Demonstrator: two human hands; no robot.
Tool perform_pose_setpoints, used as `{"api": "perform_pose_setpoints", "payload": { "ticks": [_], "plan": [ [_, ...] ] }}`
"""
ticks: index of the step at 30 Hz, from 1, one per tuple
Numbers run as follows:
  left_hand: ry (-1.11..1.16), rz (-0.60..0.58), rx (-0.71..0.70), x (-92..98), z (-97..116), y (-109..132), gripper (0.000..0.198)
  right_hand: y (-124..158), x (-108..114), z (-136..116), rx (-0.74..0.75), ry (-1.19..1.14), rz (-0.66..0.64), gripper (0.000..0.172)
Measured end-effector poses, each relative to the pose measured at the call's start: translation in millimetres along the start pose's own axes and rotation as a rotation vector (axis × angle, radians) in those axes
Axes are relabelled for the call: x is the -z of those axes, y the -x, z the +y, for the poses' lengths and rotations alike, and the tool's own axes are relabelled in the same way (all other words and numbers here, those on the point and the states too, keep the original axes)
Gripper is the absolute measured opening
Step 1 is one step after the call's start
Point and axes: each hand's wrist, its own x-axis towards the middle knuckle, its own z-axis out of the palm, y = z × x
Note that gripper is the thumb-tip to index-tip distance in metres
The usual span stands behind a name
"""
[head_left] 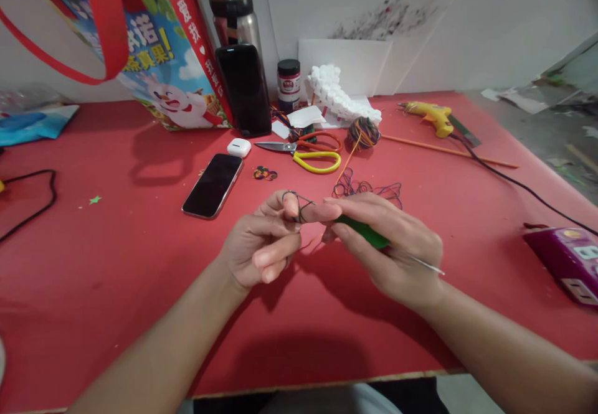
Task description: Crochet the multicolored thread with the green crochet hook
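Observation:
My left hand [261,243] hovers over the red table [116,264] with its fingers curled and multicoloured thread [299,205] looped around the raised fingertips. My right hand [392,246] is closed on a green-handled crochet hook [367,233], whose thin metal end sticks out past the wrist side. Its fingertips meet the thread loop on my left hand. A loose tangle of the same thread [369,188] lies just beyond my hands and runs back to a thread ball [363,132].
A phone [213,185], earbud case [238,147], scissors [303,152], yellow glue gun [432,117] with its cord, a thin wooden stick [448,148], a purple power strip [567,261], a gift bag [154,59], a flask [233,9] and a small jar [288,84] stand around.

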Motion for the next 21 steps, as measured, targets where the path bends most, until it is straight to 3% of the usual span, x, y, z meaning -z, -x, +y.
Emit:
{"api": "perform_pose_setpoints", "payload": {
  "ticks": [4,8,11,17,21],
  "plan": [
    [0.049,0.015,0.004,4.7,-3,-2,0.039,5,-4,-1,0.032,0.101,0.013,0.037],
    [0.108,-0.019,-0.010,7.8,-7,-2,0.027,8,-9,-3,-0.047,-0.008,0.064,0.043],
    [0.152,-0.080,0.004,7.7,-7,-1,0.021,8,-11,-1,-0.179,-0.235,0.092,0.039],
    [0.201,-0.128,0.025,5.4,-7,0,0.022,2,-13,5,-0.628,-0.851,0.122,0.024],
    [0.203,-0.139,0.027,6.1,-7,1,0.025,-3,-10,6,-0.710,-0.966,0.107,0.022]
  ]
}}
